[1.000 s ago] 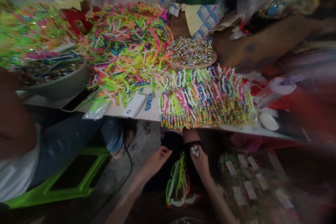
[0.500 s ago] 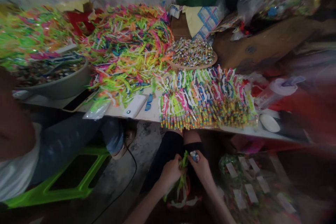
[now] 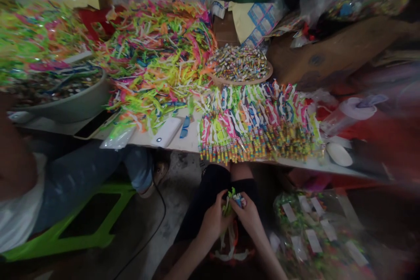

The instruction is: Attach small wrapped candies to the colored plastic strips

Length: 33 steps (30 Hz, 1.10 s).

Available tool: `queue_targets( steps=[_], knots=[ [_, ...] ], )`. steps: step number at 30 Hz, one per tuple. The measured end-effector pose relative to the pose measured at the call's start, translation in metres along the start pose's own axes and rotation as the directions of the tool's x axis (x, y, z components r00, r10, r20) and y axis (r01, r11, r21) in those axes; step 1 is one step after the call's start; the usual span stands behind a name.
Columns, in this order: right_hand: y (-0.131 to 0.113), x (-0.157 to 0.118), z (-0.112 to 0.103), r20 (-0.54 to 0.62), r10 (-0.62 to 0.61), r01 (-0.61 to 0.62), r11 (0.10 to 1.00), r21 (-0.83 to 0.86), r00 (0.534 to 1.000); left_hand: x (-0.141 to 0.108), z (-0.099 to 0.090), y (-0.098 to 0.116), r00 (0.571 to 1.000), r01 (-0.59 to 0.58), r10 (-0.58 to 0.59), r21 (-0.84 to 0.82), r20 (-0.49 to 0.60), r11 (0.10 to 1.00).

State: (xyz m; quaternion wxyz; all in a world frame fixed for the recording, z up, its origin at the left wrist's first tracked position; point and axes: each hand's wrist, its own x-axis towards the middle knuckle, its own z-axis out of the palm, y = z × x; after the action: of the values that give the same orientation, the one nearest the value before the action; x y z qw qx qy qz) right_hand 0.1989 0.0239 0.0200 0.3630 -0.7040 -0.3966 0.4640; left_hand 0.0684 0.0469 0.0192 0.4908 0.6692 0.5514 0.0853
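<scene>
Over my lap, my left hand point(image 3: 215, 215) is closed around a bright green soft strip point(image 3: 228, 205), whose top end sticks up past the fingers. Close beside it, my right hand point(image 3: 248, 213) grips small white-and-blue printed pieces point(image 3: 240, 200), and its fingertips meet the green strip. The fingers hide how strip and pieces touch. Below both hands, white and orange strips point(image 3: 232, 245) lie low in my lap, dim and blurred. On the table edge ahead are rows of colourful strips with small yellow printed tubes point(image 3: 259, 127).
A large heap of neon strips point(image 3: 157, 52) covers the table's back left. Nearby are a dish of small printed tubes point(image 3: 241, 65), a grey basin point(image 3: 75, 103), a white phone point(image 3: 166, 132) and a computer mouse point(image 3: 339, 154). A person sits left on a green stool point(image 3: 82, 227); a filled plastic bag point(image 3: 315, 227) stands right.
My hands have come together, the right fingers now at the green strip. The strip's length that hung below my left hand no longer shows there. The view has shifted slightly.
</scene>
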Motion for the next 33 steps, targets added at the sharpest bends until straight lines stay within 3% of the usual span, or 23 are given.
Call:
queue_targets(
  steps=[6,10,13,17,19,23,27,30,33],
  knots=[
    [-0.003,-0.002,0.0,0.05,-0.009,0.01,1.0,-0.017,0.999,0.002,0.001,-0.006,0.999,-0.037,0.035,0.028,0.039,0.999],
    [-0.007,-0.002,-0.005,0.189,0.027,-0.034,0.999,0.035,0.982,0.004,0.002,-0.01,1.0,0.0,0.0,0.035,0.019,0.999],
    [-0.004,0.001,-0.012,0.259,0.048,-0.082,0.989,0.121,0.965,0.005,0.001,-0.007,0.999,0.023,-0.024,-0.053,-0.022,0.998],
    [-0.003,0.008,-0.026,0.2,-0.008,-0.018,0.991,0.129,0.98,0.012,-0.001,0.003,0.999,-0.032,0.014,-0.411,-0.048,0.911],
    [-0.009,0.01,-0.036,0.19,-0.036,0.02,0.996,0.084,0.981,0.016,-0.002,0.009,0.998,-0.053,0.036,-0.506,-0.043,0.861],
    [-0.03,0.01,-0.055,0.223,-0.04,0.038,0.999,0.014,0.974,0.023,-0.01,0.025,0.994,-0.108,0.104,-0.602,-0.041,0.791],
    [-0.043,0.012,-0.063,0.194,-0.009,0.005,1.0,0.019,0.981,0.03,-0.021,0.039,0.997,-0.069,0.066,-0.729,-0.033,0.681],
    [-0.046,0.014,-0.065,0.153,-0.001,-0.006,0.999,0.043,0.988,0.037,-0.028,0.044,0.997,-0.071,0.079,-0.739,-0.023,0.67],
    [-0.054,0.012,-0.068,0.109,-0.048,0.044,0.998,0.036,0.993,0.04,-0.039,0.05,0.98,-0.116,0.195,-0.699,0.034,0.706]
  ],
)
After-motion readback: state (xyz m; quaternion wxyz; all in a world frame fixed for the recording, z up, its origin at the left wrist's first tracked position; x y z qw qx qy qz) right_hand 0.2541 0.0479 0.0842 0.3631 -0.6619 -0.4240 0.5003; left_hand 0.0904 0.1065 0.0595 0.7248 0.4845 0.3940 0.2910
